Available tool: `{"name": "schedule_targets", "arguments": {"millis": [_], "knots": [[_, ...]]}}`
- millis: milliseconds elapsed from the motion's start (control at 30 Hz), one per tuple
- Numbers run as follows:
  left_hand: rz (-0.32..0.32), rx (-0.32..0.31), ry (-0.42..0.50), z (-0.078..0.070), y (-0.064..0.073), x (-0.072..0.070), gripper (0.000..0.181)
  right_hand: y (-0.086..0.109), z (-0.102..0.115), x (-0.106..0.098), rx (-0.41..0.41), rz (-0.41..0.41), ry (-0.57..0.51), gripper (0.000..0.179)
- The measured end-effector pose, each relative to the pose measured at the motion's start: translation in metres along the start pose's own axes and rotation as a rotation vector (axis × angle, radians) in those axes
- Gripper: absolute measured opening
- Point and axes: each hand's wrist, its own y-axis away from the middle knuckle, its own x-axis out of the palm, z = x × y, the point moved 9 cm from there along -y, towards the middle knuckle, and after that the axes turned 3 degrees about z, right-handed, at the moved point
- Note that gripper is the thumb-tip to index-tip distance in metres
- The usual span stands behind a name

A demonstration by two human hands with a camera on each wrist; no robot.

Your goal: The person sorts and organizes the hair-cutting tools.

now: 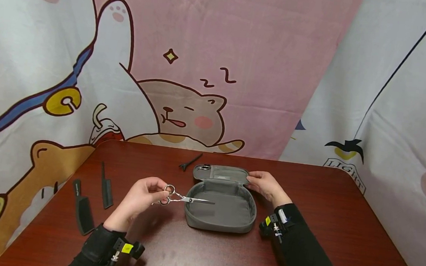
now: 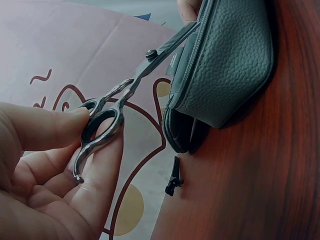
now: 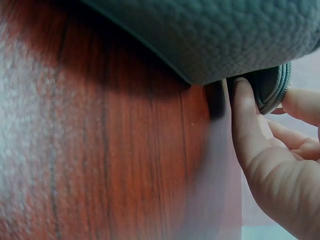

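Note:
My left hand (image 1: 142, 196) pinches thinning scissors (image 2: 145, 70) by their finger loops, thumb on one side and fingers behind. Their blades point right and reach over the near tray of a grey zippered case (image 1: 218, 227). A toothed blade edge shows in the left wrist view. The case lies unfolded, its lid (image 1: 228, 173) leaning back at the far side. With thumb and fingers my right hand (image 1: 265, 186) grips the lid's right edge, seen also in the right wrist view. A small shiny metal item (image 1: 204, 167) sits in the lid's left part.
On the left of the brown table (image 1: 341, 228) lie a wide dark comb or brush (image 1: 85, 214) and a narrower comb with a handle (image 1: 107, 191). A black hair clip (image 1: 190, 162) rests behind the case, near the back edge. A printed cloth (image 1: 271, 70) hangs behind the table.

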Motion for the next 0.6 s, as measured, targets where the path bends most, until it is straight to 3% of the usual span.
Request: {"name": "schedule_targets", "arguments": {"millis": [400,600], "knots": [[-0.139,-0.074,0.116,0.009,-0.01,-0.01,0.011,0.002,0.007,0.001,-0.065,-0.039,0.048,0.049],[-0.159,-0.075,0.179,0.01,-0.016,-0.013,0.012,0.001,0.011,-0.001,-0.09,-0.076,0.034,0.047]]}}
